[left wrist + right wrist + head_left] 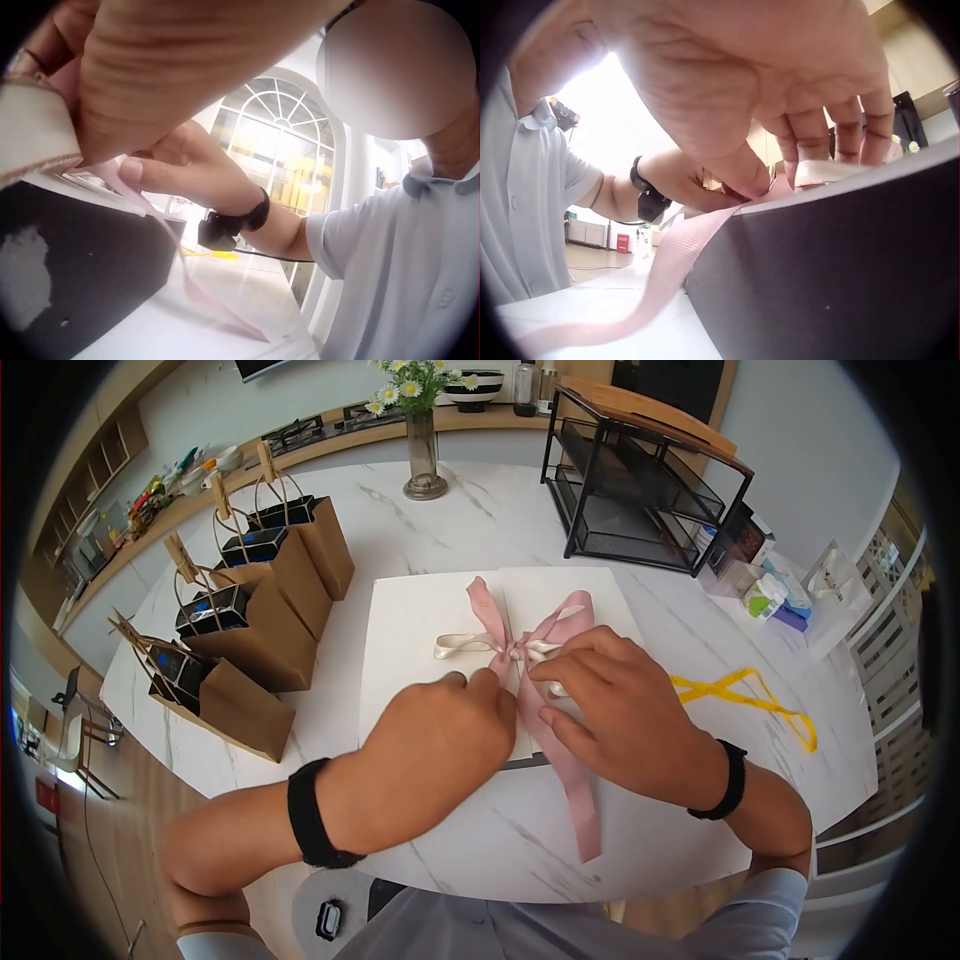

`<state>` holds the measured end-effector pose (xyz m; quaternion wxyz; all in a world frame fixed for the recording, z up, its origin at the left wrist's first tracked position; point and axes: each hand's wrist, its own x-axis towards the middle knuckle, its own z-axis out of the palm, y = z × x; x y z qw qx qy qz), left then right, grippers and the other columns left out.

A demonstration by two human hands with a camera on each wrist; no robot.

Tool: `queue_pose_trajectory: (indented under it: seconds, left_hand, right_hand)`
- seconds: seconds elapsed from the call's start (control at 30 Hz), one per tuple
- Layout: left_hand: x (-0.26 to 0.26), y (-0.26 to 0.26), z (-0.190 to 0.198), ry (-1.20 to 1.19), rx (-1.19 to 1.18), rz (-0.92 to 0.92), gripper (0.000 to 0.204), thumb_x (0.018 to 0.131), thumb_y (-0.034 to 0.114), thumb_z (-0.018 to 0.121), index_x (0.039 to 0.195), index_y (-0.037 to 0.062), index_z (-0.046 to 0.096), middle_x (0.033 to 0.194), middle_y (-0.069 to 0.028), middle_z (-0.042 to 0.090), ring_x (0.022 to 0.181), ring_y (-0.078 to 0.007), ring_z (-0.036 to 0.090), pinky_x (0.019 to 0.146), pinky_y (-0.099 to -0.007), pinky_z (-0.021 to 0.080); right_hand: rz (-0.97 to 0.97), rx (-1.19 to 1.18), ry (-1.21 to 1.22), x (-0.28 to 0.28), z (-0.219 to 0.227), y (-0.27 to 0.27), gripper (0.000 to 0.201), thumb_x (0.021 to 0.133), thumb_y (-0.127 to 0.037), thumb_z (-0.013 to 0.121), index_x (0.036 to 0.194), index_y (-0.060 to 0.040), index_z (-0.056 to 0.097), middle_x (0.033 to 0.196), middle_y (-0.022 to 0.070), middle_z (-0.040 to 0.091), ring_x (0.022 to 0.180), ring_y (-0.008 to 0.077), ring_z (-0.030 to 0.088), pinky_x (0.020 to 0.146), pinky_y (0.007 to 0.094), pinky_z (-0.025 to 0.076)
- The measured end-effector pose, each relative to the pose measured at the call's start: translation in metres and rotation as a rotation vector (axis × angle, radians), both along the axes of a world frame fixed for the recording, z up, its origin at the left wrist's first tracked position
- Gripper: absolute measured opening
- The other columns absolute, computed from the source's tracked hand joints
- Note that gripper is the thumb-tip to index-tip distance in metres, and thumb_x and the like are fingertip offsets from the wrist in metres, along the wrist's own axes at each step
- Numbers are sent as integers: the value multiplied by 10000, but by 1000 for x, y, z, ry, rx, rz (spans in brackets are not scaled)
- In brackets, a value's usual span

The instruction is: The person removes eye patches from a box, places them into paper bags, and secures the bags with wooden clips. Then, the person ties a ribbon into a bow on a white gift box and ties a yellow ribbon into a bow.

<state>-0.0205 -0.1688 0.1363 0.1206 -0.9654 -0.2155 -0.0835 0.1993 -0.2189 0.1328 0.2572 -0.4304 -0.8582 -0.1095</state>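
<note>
A white box (415, 600) with dark sides lies on the marble-patterned table, a pink ribbon (575, 790) and a white ribbon (460, 647) tied in a bow on its lid. My left hand (430, 740) has its fingers curled just below the knot, pinching the pink ribbon there. From the other side my right hand (630, 715) reaches over the bow, fingers fairly straight and pointing down beside the white loop. In the right wrist view its thumb (742, 172) is close to the pink ribbon (675, 251). One long pink tail hangs over the box's front edge onto the table.
Several brown paper bags (280, 630) with clothespins on their handles stand at the left. A flower vase (424, 455) and a black mesh rack (640, 480) are at the back. A yellow ribbon (750, 695) lies on the right, near small packages (780, 595).
</note>
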Motion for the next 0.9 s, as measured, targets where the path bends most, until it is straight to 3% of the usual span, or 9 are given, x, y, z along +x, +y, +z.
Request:
queue_pose_trajectory:
  seconds: [0.13,0.27,0.43,0.47,0.53,0.63,0.77,0.87,0.9]
  left_hand:
    - [4,-12,-4,-95,-62,-80,306,716,29,660,1005,-65,625,879,-117,583,781,-227,648,616,-322,565]
    - [-1,-26,-13,-112,60,-182,224,718,69,667,921,-15,626,817,-73,530,716,-174,587,541,-264,507]
    - [-14,-32,-19,-206,67,-210,215,706,86,668,893,2,604,847,-74,537,710,-168,553,558,-250,500]
    - [-16,-35,-16,-219,29,-188,270,683,71,668,927,-29,612,914,-118,571,743,-191,582,600,-268,524]
    - [-18,-40,-19,-228,-12,-165,327,660,56,669,961,-60,620,980,-162,605,777,-215,610,642,-287,548]
    - [-14,-45,-33,-249,-42,-221,368,659,69,674,996,-66,618,1006,-179,613,789,-226,622,656,-288,556]
    - [-12,-44,-39,-319,-64,-249,244,715,92,672,926,16,577,869,-80,579,720,-164,610,566,-254,517]
    - [-26,-53,-4,-249,-396,-112,228,782,99,680,985,34,601,793,-48,563,660,-174,611,472,-307,460]
    - [-29,-43,2,-243,-388,-115,228,782,99,680,985,34,601,793,-48,563,660,-174,611,472,-307,460]
  right_hand:
    - [-21,-45,31,-8,-9,-12,284,803,-55,695,1076,7,652,956,90,623,827,227,629,632,344,521]
    - [36,-22,-23,-12,-17,-35,312,788,-24,711,1090,45,678,1033,137,675,863,256,695,714,331,595]
    - [97,-68,68,-5,-31,-47,406,808,-44,652,1195,79,634,1048,124,615,870,198,654,721,282,573]
    - [92,-71,74,-4,-31,-49,406,808,-44,652,1195,79,634,1048,124,615,870,198,654,721,282,573]
    - [221,-77,67,-4,-30,-52,246,778,-58,703,1009,27,681,1023,107,648,796,188,673,611,282,569]
    - [401,-190,15,-7,-35,-57,205,768,-60,710,960,5,677,944,84,612,699,175,628,570,281,542]
    - [450,-239,-56,-7,-22,-59,146,794,-102,679,915,-22,666,771,34,538,618,165,597,522,272,500]
    - [232,-172,50,16,21,-45,88,823,-108,688,884,-52,657,776,41,571,581,182,590,491,303,484]
    - [34,-228,226,19,26,-39,87,877,-68,701,954,-25,699,864,121,660,610,256,612,611,385,537]
